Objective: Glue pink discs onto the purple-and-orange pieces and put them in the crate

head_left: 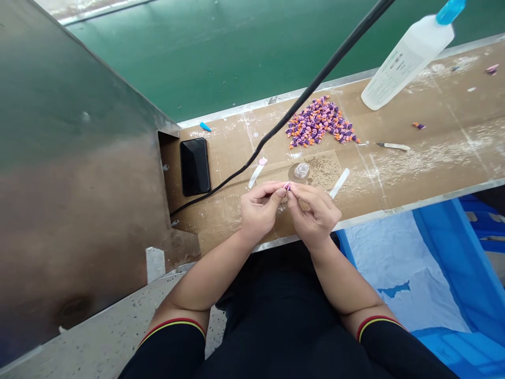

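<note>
Piece [288,187] (tiny, partly hidden) shows purple and pink between hands [258,210]

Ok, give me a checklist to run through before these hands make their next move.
1. Small purple piece held by both left hand and right hand: ok, pinched between them.
2. Black cable not touching either hand: ok, it passes beyond and to the left.
3. Small clear container close by: ok, just ahead of the hands.
4. All finished-looking pieces gathered in the pile: not ok, a stray piece lies off to the right.
5. Bottle sealed at its blue top: cannot tell, the tip runs out of frame.
</note>
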`<move>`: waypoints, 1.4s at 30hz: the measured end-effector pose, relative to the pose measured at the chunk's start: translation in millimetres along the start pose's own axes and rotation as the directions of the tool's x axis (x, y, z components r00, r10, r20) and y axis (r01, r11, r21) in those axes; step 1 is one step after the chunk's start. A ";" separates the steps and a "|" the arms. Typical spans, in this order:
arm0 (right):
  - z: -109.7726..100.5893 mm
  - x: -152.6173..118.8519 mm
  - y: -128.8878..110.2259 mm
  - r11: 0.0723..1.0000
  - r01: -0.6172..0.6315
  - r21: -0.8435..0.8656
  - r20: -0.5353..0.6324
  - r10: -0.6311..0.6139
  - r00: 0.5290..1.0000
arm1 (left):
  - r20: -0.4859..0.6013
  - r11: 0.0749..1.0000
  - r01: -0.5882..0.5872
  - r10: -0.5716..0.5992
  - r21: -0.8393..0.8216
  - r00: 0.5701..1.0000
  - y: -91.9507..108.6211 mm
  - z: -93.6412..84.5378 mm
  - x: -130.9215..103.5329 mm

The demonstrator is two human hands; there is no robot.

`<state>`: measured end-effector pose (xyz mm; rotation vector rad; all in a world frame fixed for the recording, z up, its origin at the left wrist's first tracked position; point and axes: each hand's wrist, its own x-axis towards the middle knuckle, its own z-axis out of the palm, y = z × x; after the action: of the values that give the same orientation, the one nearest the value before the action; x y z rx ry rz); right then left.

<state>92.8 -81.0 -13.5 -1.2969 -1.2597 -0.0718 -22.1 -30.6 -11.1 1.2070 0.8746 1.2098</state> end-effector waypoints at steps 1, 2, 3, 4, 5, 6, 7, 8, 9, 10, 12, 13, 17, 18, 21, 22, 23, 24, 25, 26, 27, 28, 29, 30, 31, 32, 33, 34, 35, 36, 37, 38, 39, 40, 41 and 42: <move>-0.3 0.2 0.3 1.000 0.011 -0.006 0.002 -0.011 1.000 | 0.011 1.000 -0.011 0.011 0.011 1.000 0.9 -0.2 -0.3; -0.6 0.5 0.8 1.000 0.021 -0.009 0.006 -0.021 1.000 | 0.021 1.000 -0.023 0.023 0.021 1.000 1.6 -0.5 -0.8; -0.9 0.7 1.5 1.000 0.031 -0.008 0.008 -0.030 1.000 | 0.031 0.999 -0.040 0.039 0.029 0.999 2.1 -0.7 -1.3; -1.1 1.0 2.3 0.999 0.041 -0.003 0.007 -0.041 0.999 | 0.042 0.998 -0.060 0.058 0.036 0.997 2.2 -1.0 -1.9; -1.1 1.3 2.9 0.999 0.051 0.002 0.001 -0.051 0.999 | 0.053 0.996 -0.080 0.078 0.041 0.996 2.1 -1.2 -2.6; -1.0 1.6 3.5 0.998 0.058 0.002 -0.006 -0.058 0.998 | 0.062 0.994 -0.095 0.092 0.047 0.994 1.8 -1.5 -3.2; -0.8 1.7 3.8 0.998 0.063 -0.001 -0.012 -0.063 0.998 | 0.069 0.994 -0.101 0.097 0.052 0.993 1.3 -1.8 -3.8; -0.5 1.8 4.1 0.998 0.066 -0.004 -0.018 -0.066 0.998 | 0.074 0.994 -0.097 0.093 0.055 0.993 0.6 -2.1 -4.3; -0.2 1.7 4.2 0.998 0.065 -0.005 -0.021 -0.065 0.998 | 0.078 0.995 -0.085 0.081 0.056 0.994 -0.1 -2.5 -4.6; 0.0 1.5 4.3 0.998 0.062 -0.004 -0.023 -0.062 0.998 | 0.078 0.996 -0.072 0.068 0.053 0.995 -0.7 -2.8 -4.8; 0.1 1.1 4.4 0.999 0.053 -0.010 -0.021 -0.053 0.998 | 0.076 0.998 -0.055 0.052 0.041 0.996 -1.5 -3.4 -4.8; 0.0 0.9 4.6 0.999 0.047 -0.019 -0.019 -0.048 0.999 | 0.079 0.998 -0.052 0.049 0.035 0.996 -1.7 -3.7 -4.7; 0.6 0.6 4.1 0.999 0.034 -0.036 -0.013 -0.035 0.999 | 0.088 0.999 -0.043 0.043 0.005 0.995 -2.1 -3.7 -5.0; 1.1 0.5 3.5 0.999 0.031 -0.023 -0.014 -0.032 0.999 | 0.082 0.999 -0.037 0.037 -0.005 0.996 -2.6 -3.3 -5.6; 0.8 -0.4 1.9 1.000 -0.001 0.024 -0.003 0.001 1.000 | 0.074 0.999 -0.006 0.009 -0.052 0.997 -5.7 -1.4 -8.2; -1.3 -0.3 2.4 0.999 -0.029 0.037 0.014 0.028 0.999 | 0.082 0.997 0.012 -0.006 -0.077 0.997 -7.2 -0.7 -9.0; -5.2 0.3 3.9 0.997 -0.068 0.047 0.038 0.066 0.997 | 0.088 0.994 0.033 -0.024 -0.103 0.996 -8.9 0.0 -9.6; -11.3 2.0 6.8 0.993 -0.110 0.053 0.063 0.107 0.992 | 0.090 0.990 0.056 -0.044 -0.126 0.995 -10.5 0.6 -9.9; -19.7 4.9 11.0 0.988 -0.147 0.052 0.091 0.142 0.986 | 0.085 0.987 0.076 -0.064 -0.145 0.994 -12.1 1.0 -9.8; -30.3 9.1 16.6 0.985 -0.168 0.036 0.124 0.163 0.979 | 0.073 0.984 0.091 -0.081 -0.156 0.994 -13.5 1.3 -9.3; -42.6 14.3 23.3 0.985 -0.170 0.003 0.166 0.168 0.972 | 0.056 0.982 0.100 -0.092 -0.160 0.994 -14.7 1.5 -8.5; -55.9 20.3 30.7 0.988 -0.149 -0.049 0.222 0.156 0.962 | 0.039 0.982 0.103 -0.098 -0.158 0.994 -15.7 1.5 -7.5; -69.3 26.3 38.3 0.987 -0.107 -0.117 0.295 0.137 0.945 | 0.029 0.982 0.105 -0.102 -0.154 0.994 -16.4 1.4 -6.5; -81.6 31.8 45.6 0.982 -0.048 -0.183 0.379 0.115 0.918 | 0.026 0.983 0.107 -0.104 -0.151 0.994 -17.0 1.4 -5.5; -92.0 36.1 52.1 0.970 0.026 -0.244 0.467 0.094 0.879 | 0.027 0.983 0.109 -0.106 -0.148 0.994 -17.5 1.5 -4.6; -99.8 38.8 57.5 0.951 0.116 -0.287 0.550 0.064 0.833 | 0.032 0.983 0.111 -0.108 -0.144 0.994 -17.9 1.6 -3.9; -104.8 39.8 61.7 0.926 0.216 -0.311 0.623 0.027 0.782 | 0.038 0.984 0.111 -0.107 -0.140 0.994 -18.2 1.7 -3.4; -107.1 39.0 64.6 0.895 0.317 -0.315 0.686 -0.016 0.727 | 0.044 0.985 0.109 -0.104 -0.135 0.994 -18.4 1.9 -3.0; -107.3 36.9 66.6 0.862 0.409 -0.301 0.737 -0.062 0.673 | 0.050 0.986 0.104 -0.098 -0.128 0.994 -18.5 2.1 -2.7; -106.1 33.9 67.8 0.831 0.482 -0.277 0.773 -0.104 0.625 | 0.050 0.988 0.093 -0.087 -0.123 0.995 -18.6 2.3 -2.4; -104.4 30.6 68.7 0.810 0.528 -0.254 0.796 -0.134 0.590 | 0.047 0.990 0.078 -0.073 -0.120 0.996 -18.6 2.5 -2.0; -102.8 27.4 69.3 0.802 0.545 -0.242 0.807 -0.145 0.572 | 0.042 0.991 0.060 -0.055 -0.118 0.998 -18.5 2.7 -1.5; -102.0 24.6 70.0 0.810 0.534 -0.241 0.806 -0.139 0.575 | 0.035 0.992 0.042 -0.038 -0.115 0.999 -18.3 2.9 -0.8; -102.1 22.3 70.6 0.832 0.498 -0.245 0.794 -0.123 0.596 | 0.025 0.993 0.026 -0.023 -0.112 0.999 -18.1 3.2 -0.1; -103.1 20.4 71.3 0.863 0.439 -0.250 0.772 -0.096 0.628 | 0.010 0.994 0.011 -0.010 -0.109 1.000 -17.9 3.6 0.8; -104.6 18.7 71.9 0.897 0.365 -0.249 0.744 -0.063 0.665 | -0.005 0.994 0.001 -0.002 -0.106 1.000 -17.9 4.0 1.7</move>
<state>214.4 -120.5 -23.4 -1.5671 -2.1838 0.0365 -14.3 -28.6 -27.6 1.1179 0.8046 1.2430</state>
